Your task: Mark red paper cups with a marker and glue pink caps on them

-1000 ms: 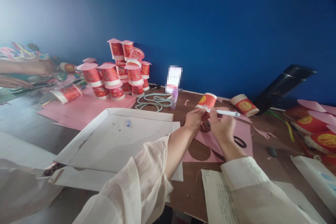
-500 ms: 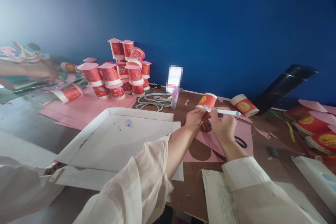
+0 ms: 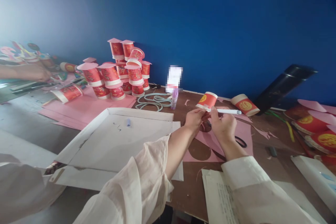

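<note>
My left hand [image 3: 194, 118] is closed on the rim of a red paper cup [image 3: 207, 100] with a gold emblem, held tilted above the brown table. My right hand [image 3: 222, 125] is closed around a white pen [image 3: 228, 111], whose tip meets the cup near my left fingers. Under both hands lies a pink paper sheet [image 3: 243, 132] with round holes cut out of it, and black scissors [image 3: 239, 142] rest on it beside my right wrist.
A pile of red cups with pink lids [image 3: 118, 71] stands at the back on pink sheets. A white cardboard tray [image 3: 112, 140], a coiled cord [image 3: 153, 101], a glue stick [image 3: 174, 98], another cup [image 3: 244, 104] and a black flask [image 3: 283, 84] surround me. Another person's hand [image 3: 31, 71] works at far left.
My hands and the cup have barely shifted. The other person's hand at far left has drawn back a little.
</note>
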`<state>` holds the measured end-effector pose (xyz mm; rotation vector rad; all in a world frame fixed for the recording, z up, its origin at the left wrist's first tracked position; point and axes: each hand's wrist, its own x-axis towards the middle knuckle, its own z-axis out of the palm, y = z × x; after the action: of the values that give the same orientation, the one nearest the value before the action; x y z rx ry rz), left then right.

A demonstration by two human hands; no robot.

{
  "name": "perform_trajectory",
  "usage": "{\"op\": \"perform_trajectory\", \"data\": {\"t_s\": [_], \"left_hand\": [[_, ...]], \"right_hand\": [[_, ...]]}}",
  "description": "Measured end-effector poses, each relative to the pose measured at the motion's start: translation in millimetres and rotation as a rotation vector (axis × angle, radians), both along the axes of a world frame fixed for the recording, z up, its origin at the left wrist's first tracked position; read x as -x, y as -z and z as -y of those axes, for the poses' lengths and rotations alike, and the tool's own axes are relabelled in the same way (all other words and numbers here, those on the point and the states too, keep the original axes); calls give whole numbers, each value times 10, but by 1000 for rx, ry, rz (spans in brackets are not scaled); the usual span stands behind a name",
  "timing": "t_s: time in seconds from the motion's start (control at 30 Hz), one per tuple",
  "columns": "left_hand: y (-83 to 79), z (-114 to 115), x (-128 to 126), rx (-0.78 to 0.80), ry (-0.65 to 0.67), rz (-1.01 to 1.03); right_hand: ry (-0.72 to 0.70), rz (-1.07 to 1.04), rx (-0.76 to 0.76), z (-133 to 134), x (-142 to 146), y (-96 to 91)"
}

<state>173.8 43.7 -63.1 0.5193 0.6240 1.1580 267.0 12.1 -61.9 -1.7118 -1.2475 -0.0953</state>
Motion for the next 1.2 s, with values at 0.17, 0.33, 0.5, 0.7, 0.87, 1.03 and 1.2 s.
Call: {"op": "perform_trajectory", "data": {"t_s": [0.17,0.33,0.5,0.7,0.87,1.03,1.2], "left_hand": [[11,0,2,0,-5,-4],[18,-15,-4,15,-7,8],[-6,-10,5,24,-11,8],[-9,-5,14,12,-15,26],[1,-15,2,10,-13,29],[-18,-1,7,23,-18,24],[-40,12,16,26,-25,18]], "right_hand": [[8,7,9,9,8,-10],[-3,25,10,11,22,-14],[-9,41,11,2,23,-13],[-34,55,-22,1,20,14],[-43,53,-47,10,26,10],[-45,47,-66,4,9,10],[-76,56,-59,4,-6,17]]}}
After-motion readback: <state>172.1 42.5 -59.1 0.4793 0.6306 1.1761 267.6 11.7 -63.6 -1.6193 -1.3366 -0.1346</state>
